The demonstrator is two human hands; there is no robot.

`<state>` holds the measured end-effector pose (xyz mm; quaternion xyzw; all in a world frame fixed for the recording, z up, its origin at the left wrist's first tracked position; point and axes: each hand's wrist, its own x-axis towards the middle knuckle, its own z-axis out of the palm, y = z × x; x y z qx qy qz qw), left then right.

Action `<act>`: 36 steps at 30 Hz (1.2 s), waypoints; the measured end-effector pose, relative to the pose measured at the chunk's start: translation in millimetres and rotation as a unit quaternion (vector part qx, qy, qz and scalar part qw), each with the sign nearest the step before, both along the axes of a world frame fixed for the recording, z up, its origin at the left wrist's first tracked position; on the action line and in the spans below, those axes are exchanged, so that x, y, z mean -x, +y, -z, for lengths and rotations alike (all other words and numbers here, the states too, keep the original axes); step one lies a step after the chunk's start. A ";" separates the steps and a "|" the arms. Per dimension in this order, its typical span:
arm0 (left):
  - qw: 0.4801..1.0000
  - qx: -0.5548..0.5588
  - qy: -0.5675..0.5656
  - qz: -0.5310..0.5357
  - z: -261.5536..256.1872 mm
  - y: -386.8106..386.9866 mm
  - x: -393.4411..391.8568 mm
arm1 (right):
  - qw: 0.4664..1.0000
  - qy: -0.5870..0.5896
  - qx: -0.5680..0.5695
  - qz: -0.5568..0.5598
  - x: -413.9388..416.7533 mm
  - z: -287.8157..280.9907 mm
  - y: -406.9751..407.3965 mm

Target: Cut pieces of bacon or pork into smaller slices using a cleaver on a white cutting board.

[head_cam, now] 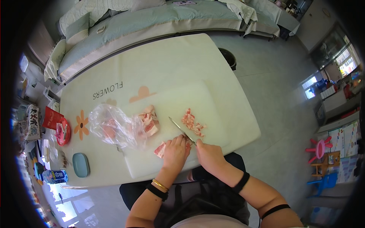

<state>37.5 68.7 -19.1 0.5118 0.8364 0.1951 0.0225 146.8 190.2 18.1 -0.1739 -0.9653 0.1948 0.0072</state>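
My right hand [210,154] grips a knife by its handle, which the fingers cover. The knife blade [177,126] slants up and to the left, beside the fingertips of my left hand [176,151]. That left hand presses a piece of raw fatty meat [160,150] against a white cutting board [142,164]; the hand hides most of the piece. Small diced meat [191,122] lies in a loose pile beyond the blade, to its right. A larger chunk of raw meat [150,122] rests farther left, touching a clear plastic bag [114,128] with more meat inside.
A pale cloth [165,59] with printed flowers covers the table. At its left stand a blue-grey dish [81,165], a bottle with a blue label [55,176] and a red basket [66,134]. A sofa [148,21] runs behind; a black bin [229,58] stands past the far right edge.
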 end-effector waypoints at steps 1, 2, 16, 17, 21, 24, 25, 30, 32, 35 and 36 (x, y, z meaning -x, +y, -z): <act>0.999 -0.020 0.032 -0.001 1.6 0.4 -1.2 | 1.000 0.014 -0.009 -0.003 5.2 2.9 0.5; 0.999 -0.020 0.034 0.001 2.8 1.0 -2.5 | 1.000 0.016 -0.009 0.000 3.5 2.4 0.3; 0.998 0.031 0.058 -0.024 7.2 -0.3 -8.2 | 0.999 0.001 0.023 0.047 -0.9 -0.8 9.2; 0.997 0.031 0.059 -0.025 6.9 -0.8 -8.0 | 0.999 0.002 0.023 0.046 -1.9 -3.2 13.1; 0.999 0.012 0.038 -0.035 2.7 -5.4 -9.3 | 0.998 0.025 0.040 0.049 -9.7 -29.8 19.8; 0.998 -0.020 -0.001 -0.056 -1.4 -9.5 -11.0 | 0.998 0.014 0.053 0.030 -16.9 -38.3 15.8; 0.997 -0.030 -0.027 -0.071 -2.6 -10.7 -10.9 | 0.998 0.011 0.055 0.021 -19.1 -38.9 14.3; 0.995 -0.070 0.002 -0.068 -9.3 -14.9 -10.4 | 0.998 0.001 0.058 0.022 -23.1 -41.1 8.4; 0.995 -0.073 -0.012 -0.064 -7.9 -15.5 -10.5 | 0.998 -0.006 0.054 0.021 -24.6 -39.4 6.2; 0.993 -0.093 -0.033 -0.060 -3.1 -17.0 -10.8 | 0.999 -0.007 0.044 0.005 -27.2 -38.1 3.6; 0.993 -0.101 -0.031 -0.056 -0.8 -16.6 -10.9 | 0.999 -0.014 0.040 0.005 -28.5 -39.8 2.9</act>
